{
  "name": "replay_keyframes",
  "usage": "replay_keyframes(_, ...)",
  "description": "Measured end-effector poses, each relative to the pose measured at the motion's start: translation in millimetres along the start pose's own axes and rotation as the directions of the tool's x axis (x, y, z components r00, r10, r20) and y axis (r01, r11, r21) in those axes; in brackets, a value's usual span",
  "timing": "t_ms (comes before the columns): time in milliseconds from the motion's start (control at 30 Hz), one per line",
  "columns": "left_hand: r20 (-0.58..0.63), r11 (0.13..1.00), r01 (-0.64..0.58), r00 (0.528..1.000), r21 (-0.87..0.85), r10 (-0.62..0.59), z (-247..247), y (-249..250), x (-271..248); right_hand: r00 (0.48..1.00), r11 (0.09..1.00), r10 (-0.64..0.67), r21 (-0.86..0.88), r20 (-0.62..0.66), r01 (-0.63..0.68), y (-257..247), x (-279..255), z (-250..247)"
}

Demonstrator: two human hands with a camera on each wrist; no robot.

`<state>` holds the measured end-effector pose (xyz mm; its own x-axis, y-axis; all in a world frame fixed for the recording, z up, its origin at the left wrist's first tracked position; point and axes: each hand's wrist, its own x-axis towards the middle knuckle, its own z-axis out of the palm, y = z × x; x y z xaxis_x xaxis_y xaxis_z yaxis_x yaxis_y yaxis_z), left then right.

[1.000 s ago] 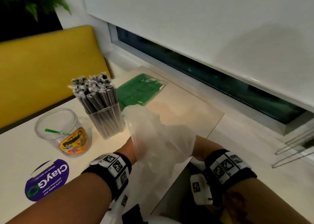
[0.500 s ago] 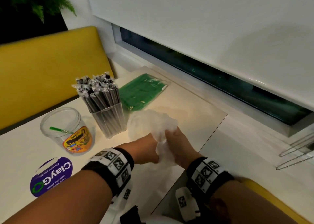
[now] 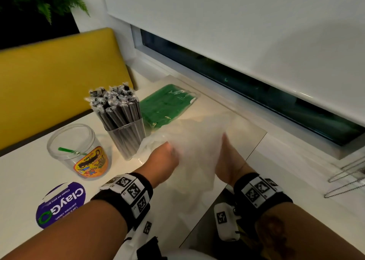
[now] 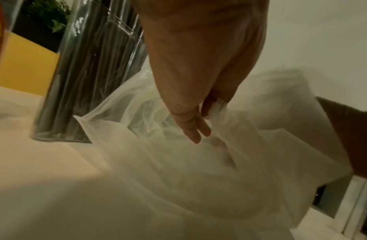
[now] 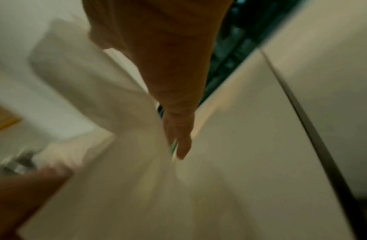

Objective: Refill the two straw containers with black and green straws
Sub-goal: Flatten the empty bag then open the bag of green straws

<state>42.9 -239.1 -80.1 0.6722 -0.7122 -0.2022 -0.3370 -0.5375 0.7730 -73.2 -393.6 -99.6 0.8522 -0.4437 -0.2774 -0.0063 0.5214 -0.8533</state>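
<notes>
Translucent plastic bag: empty, pinched by left hand and right hand over counter. Black straws fill one container. Green straw pack unopened behind. Advice: ball bag tightly, set aside clear of round container.

Bare forearms each wear a black wristband tiled with white square fiducial markers, a small white tagged block hanging beneath.
</notes>
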Motion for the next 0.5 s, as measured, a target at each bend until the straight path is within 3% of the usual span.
replay_keyframes(67, -0.002, 0.999, -0.035, 0.999, 0.034, 0.035, 2.4, 8.1, -1.5, 0.998, 0.96, 0.064, -0.272, -0.005, -0.063, 3.8, 3.6, 3.0)
replay_keyframes(100, 0.023, 0.999, -0.037, 0.999, -0.003, 0.037, 3.2, 10.5, -2.1, 0.999, 0.941, 0.03, -0.336, -0.023, -0.036, 4.7, 4.5, 4.4)
replay_keyframes(233, 0.081, 0.962, -0.037, 0.995, -0.272, 0.061, 1.5, 4.3, 2.0, 0.954, 0.952, -0.174, -0.29, -0.243, 0.1, -7.2, 0.1, -9.7)
replay_keyframes(333, 0.032, 0.944, 0.059, 0.998, -0.326, -0.052, -12.8, -18.4, 0.7, 0.87, 0.926, -0.254, -0.366, -0.423, 0.092, -22.5, -3.3, -48.0)
replay_keyframes(400, 0.07, 0.961, 0.14, 0.989, -0.239, -0.126, -21.8, -44.6, 0.0, 0.816, 0.936, -0.24, -0.35, -0.526, 0.049, -28.7, -8.8, -76.3)
replay_keyframes(500, 0.192, 0.95, 0.249, 0.939, 0.19, -0.285, -22.9, -61.7, -7.6, 0.872, 0.994, -0.108, -0.074, -0.478, 0.082, -15.5, -12.4, -95.7)
